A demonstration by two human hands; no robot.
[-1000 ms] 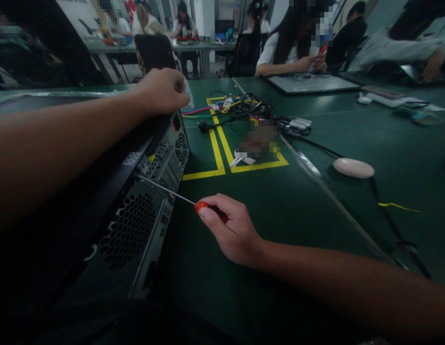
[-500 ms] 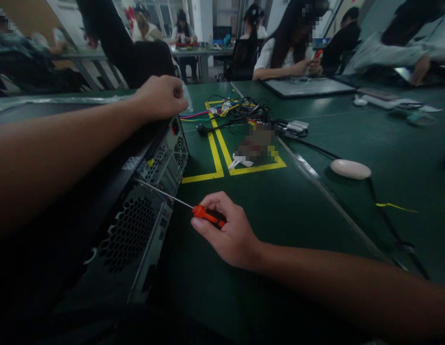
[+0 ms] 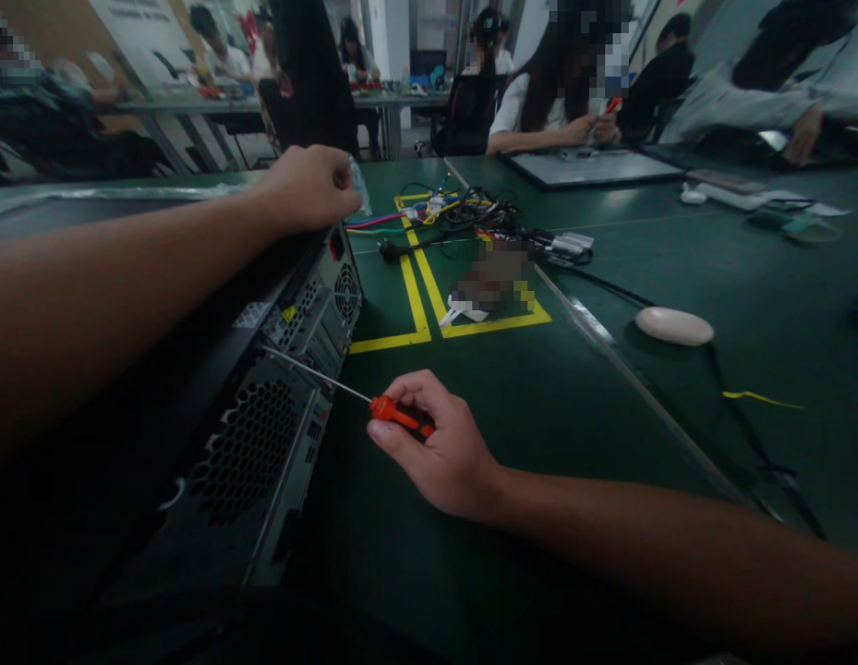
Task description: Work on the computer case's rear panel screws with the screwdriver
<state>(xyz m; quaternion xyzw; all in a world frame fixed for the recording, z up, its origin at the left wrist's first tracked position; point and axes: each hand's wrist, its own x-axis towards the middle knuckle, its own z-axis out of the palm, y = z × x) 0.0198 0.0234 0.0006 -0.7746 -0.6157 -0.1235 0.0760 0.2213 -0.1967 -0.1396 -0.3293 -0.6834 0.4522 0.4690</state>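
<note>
At the near left edge of the surface [image 3: 539,406], I am working on the rear panel of a computer case [image 3: 259,453] that is lying on its side.

**Step in hand.** My right hand [image 3: 446,453] is holding a screwdriver [image 3: 395,414]. The grip is fully closed around the red handle, with the thumb lying along it. The thin metal shaft is pointing left and slightly up, and its tip is meeting the rear panel just above the honeycomb vent. I cannot tell whether the tip is seated in a screw head, because the spot is too dark and small.

My left hand [image 3: 310,187] is bracing the case at its far upper corner. The grip is curled into a fist. I cannot tell whether it is enclosing anything. A piece of clear plastic [image 3: 360,187] is showing just beside the knuckles.

**What the next move calls for.** In my judgement, any turning calls for three things:
- The shaft is staying in line with the fastener.
- Light pressure is going toward the panel.
- The left hand is holding the case steady so that it is not sliding on the surface.

**Labels and writing.** Nothing is readable.
- A pale sticker [image 3: 251,315] and a small yellow tag [image 3: 291,311] are sitting on the case, both too small to make out.
- Yellow tape lines [image 3: 418,296] are marking out boxes toward the middle of the surface.
- A tangle of cables [image 3: 474,208] is lying beyond the tape lines.
- A white oval object [image 3: 674,325] is resting toward the right edge.
- Other people are working along the far edge.
</note>
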